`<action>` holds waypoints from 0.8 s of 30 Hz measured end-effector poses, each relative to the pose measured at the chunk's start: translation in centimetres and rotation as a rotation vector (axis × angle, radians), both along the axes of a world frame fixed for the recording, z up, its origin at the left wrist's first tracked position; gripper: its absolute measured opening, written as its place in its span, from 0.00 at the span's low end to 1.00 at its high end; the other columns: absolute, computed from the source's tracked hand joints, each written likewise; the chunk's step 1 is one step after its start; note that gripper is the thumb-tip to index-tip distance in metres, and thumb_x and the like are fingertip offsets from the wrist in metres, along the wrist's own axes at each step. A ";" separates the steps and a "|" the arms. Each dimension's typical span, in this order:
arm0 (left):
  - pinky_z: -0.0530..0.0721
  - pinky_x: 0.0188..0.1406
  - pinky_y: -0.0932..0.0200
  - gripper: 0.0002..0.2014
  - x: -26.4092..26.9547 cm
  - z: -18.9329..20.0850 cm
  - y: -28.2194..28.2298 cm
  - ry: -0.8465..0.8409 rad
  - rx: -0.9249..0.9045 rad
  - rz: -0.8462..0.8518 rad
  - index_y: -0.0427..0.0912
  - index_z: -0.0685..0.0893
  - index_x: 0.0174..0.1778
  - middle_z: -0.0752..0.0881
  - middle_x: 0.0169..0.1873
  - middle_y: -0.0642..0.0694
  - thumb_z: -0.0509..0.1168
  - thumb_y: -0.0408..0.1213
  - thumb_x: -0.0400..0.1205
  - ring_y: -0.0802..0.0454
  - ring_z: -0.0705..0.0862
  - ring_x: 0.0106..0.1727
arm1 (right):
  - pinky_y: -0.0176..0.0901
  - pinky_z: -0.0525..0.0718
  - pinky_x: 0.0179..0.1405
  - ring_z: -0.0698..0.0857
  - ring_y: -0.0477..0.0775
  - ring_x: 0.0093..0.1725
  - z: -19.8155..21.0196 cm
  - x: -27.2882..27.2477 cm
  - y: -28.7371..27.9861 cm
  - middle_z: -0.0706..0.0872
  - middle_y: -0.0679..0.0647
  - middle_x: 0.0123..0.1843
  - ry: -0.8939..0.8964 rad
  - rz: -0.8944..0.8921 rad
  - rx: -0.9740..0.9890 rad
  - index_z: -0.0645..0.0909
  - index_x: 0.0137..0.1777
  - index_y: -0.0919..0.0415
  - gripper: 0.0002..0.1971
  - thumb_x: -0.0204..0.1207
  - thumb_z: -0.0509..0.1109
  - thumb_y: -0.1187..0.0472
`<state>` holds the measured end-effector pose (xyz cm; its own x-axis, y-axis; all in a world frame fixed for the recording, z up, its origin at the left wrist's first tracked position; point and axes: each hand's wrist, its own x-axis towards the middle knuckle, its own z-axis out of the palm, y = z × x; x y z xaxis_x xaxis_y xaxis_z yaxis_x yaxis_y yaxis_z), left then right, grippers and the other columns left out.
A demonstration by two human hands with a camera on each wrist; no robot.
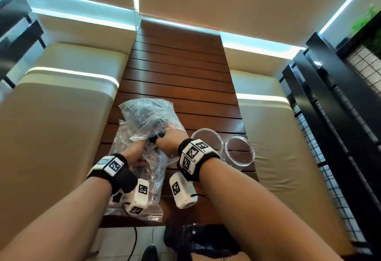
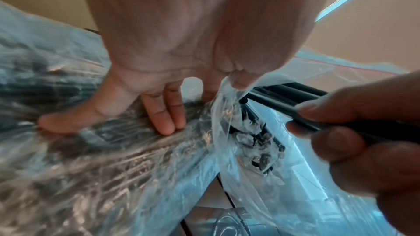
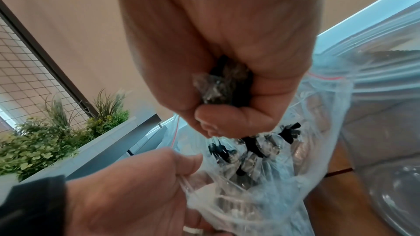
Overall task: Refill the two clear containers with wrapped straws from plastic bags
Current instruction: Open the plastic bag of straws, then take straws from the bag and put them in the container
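A bunch of straws [image 3: 223, 85] is gripped in the closed right hand [image 1: 167, 147] at the bag [image 1: 144, 128] mouth, pinched open by the left hand [image 1: 134, 155]. Both containers [image 1: 240, 151] stand empty just right of it, near the table [image 1: 177, 70] edge.

Dark reddish-brown slatted desk [image 1: 181, 70]. Clear, colourless plastic bags [image 1: 144, 116], thin red line along the zip edge. Black straws [image 3: 252, 147] in glossy transparent wrappers. Two clear containers [image 1: 240, 151], untinted. Black wristbands [image 1: 123, 175] bearing white blocks printed with black-and-white square codes. Cream cushions [image 1: 61, 116] left and right. Green plants [image 3: 45, 143] behind black grid mesh.
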<state>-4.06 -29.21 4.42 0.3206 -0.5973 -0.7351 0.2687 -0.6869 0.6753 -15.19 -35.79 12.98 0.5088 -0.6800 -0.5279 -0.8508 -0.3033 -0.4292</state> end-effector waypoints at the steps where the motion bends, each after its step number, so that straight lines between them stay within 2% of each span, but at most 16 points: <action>1: 0.81 0.49 0.50 0.22 0.2 0.0 -0.6 0.020 -0.032 0.003 0.44 0.81 0.54 0.83 0.44 0.40 0.55 0.60 0.84 0.43 0.79 0.47 | 0.37 0.75 0.26 0.78 0.50 0.29 0.0 -0.1 -0.3 0.82 0.55 0.34 -0.014 -0.039 -0.019 0.76 0.36 0.60 0.11 0.80 0.64 0.59; 2: 0.81 0.59 0.44 0.25 0.5 0.0 -1.1 0.058 -0.068 -0.002 0.43 0.81 0.56 0.84 0.48 0.38 0.54 0.61 0.84 0.40 0.81 0.52 | 0.36 0.76 0.26 0.78 0.48 0.27 0.1 -0.2 -0.6 0.80 0.53 0.32 -0.022 -0.074 -0.028 0.75 0.37 0.60 0.11 0.79 0.65 0.58; 4: 0.77 0.68 0.37 0.29 0.6 1.3 -1.9 0.094 -0.163 0.001 0.39 0.80 0.65 0.85 0.58 0.33 0.51 0.60 0.85 0.36 0.82 0.60 | 0.37 0.79 0.23 0.81 0.50 0.26 0.7 -0.3 -1.1 0.82 0.54 0.31 -0.036 -0.127 -0.016 0.79 0.43 0.63 0.10 0.77 0.66 0.55; 6: 0.75 0.70 0.42 0.25 0.8 2.8 -2.7 -0.049 -0.219 -0.020 0.36 0.77 0.69 0.82 0.65 0.34 0.48 0.52 0.89 0.39 0.80 0.63 | 0.44 0.87 0.26 0.84 0.54 0.28 1.2 -0.5 -1.7 0.87 0.57 0.34 -0.046 -0.134 0.011 0.82 0.46 0.64 0.11 0.75 0.67 0.55; 8: 0.71 0.75 0.43 0.24 0.9 4.0 -2.9 -0.300 -0.163 -0.093 0.33 0.77 0.70 0.78 0.71 0.32 0.49 0.48 0.90 0.38 0.77 0.69 | 0.45 0.86 0.28 0.84 0.57 0.30 2.2 -1.0 -2.0 0.86 0.58 0.36 -0.033 -0.107 0.027 0.81 0.43 0.63 0.10 0.75 0.68 0.55; 10: 0.68 0.77 0.44 0.25 0.9 5.5 -2.8 -0.576 -0.066 -0.216 0.32 0.74 0.74 0.73 0.74 0.29 0.52 0.47 0.89 0.34 0.73 0.74 | 0.40 0.78 0.22 0.81 0.56 0.30 3.7 -2.1 -2.2 0.84 0.58 0.36 -0.004 -0.055 0.021 0.80 0.45 0.63 0.08 0.76 0.68 0.58; 12: 0.69 0.76 0.48 0.25 1.2 6.3 -2.6 -0.732 -0.004 -0.312 0.35 0.69 0.78 0.70 0.76 0.31 0.54 0.46 0.88 0.33 0.71 0.75 | 0.36 0.74 0.18 0.78 0.53 0.25 5.7 -3.7 -2.4 0.82 0.56 0.32 0.017 0.034 0.045 0.80 0.45 0.63 0.05 0.77 0.68 0.60; 13: 0.72 0.73 0.49 0.23 1.3 6.5 -2.6 -0.789 -0.002 -0.371 0.36 0.72 0.75 0.73 0.74 0.32 0.53 0.45 0.87 0.34 0.74 0.72 | 0.37 0.74 0.18 0.77 0.52 0.22 6.6 -4.7 -2.6 0.81 0.56 0.30 0.019 0.069 0.062 0.79 0.44 0.63 0.05 0.77 0.68 0.61; 15: 0.77 0.63 0.50 0.22 1.6 6.6 -2.5 -0.842 -0.001 -0.445 0.34 0.80 0.64 0.81 0.66 0.33 0.50 0.43 0.83 0.35 0.80 0.64 | 0.39 0.74 0.19 0.76 0.52 0.20 8.5 -7.0 -2.9 0.80 0.55 0.26 -0.013 0.080 0.128 0.79 0.43 0.64 0.06 0.79 0.68 0.61; 17: 0.78 0.59 0.51 0.20 1.9 6.6 -2.3 -0.852 0.055 -0.414 0.30 0.82 0.60 0.83 0.62 0.32 0.52 0.40 0.84 0.35 0.81 0.62 | 0.40 0.74 0.21 0.75 0.53 0.23 10.2 -9.2 -3.2 0.79 0.56 0.28 -0.088 0.088 0.182 0.80 0.48 0.66 0.07 0.80 0.69 0.61; 19: 0.79 0.61 0.50 0.22 1.7 7.1 -2.1 -0.841 0.076 -0.328 0.32 0.80 0.65 0.82 0.65 0.31 0.57 0.43 0.81 0.33 0.81 0.63 | 0.39 0.75 0.21 0.74 0.51 0.24 11.6 -11.2 -3.3 0.78 0.55 0.30 -0.172 0.124 0.197 0.80 0.54 0.68 0.10 0.81 0.69 0.60; 20: 0.78 0.64 0.48 0.26 1.3 7.5 -2.0 -0.832 0.062 -0.294 0.34 0.75 0.71 0.78 0.68 0.31 0.61 0.44 0.78 0.33 0.79 0.65 | 0.40 0.76 0.22 0.75 0.50 0.25 12.0 -12.0 -3.3 0.77 0.55 0.30 -0.230 0.135 0.197 0.79 0.55 0.66 0.09 0.82 0.69 0.60; 22: 0.74 0.70 0.43 0.38 0.6 8.4 -1.8 -0.892 -0.042 -0.183 0.39 0.65 0.78 0.70 0.72 0.32 0.67 0.45 0.72 0.33 0.73 0.70 | 0.40 0.77 0.22 0.75 0.49 0.24 12.2 -13.1 -3.1 0.78 0.53 0.30 -0.374 0.109 0.172 0.78 0.52 0.61 0.05 0.82 0.70 0.60; 24: 0.74 0.70 0.37 0.40 0.1 9.8 -2.1 -0.955 -0.292 -0.019 0.42 0.66 0.77 0.72 0.69 0.34 0.65 0.50 0.67 0.35 0.73 0.69 | 0.38 0.78 0.22 0.78 0.45 0.24 11.1 -13.1 -3.1 0.79 0.48 0.31 -0.465 0.045 0.015 0.75 0.49 0.54 0.05 0.81 0.70 0.60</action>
<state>-4.01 -31.36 14.27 0.6889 -0.7249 0.0025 -0.4847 -0.4581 0.7451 -28.27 -38.86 24.04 0.7227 -0.6458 -0.2463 -0.5531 -0.3265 -0.7665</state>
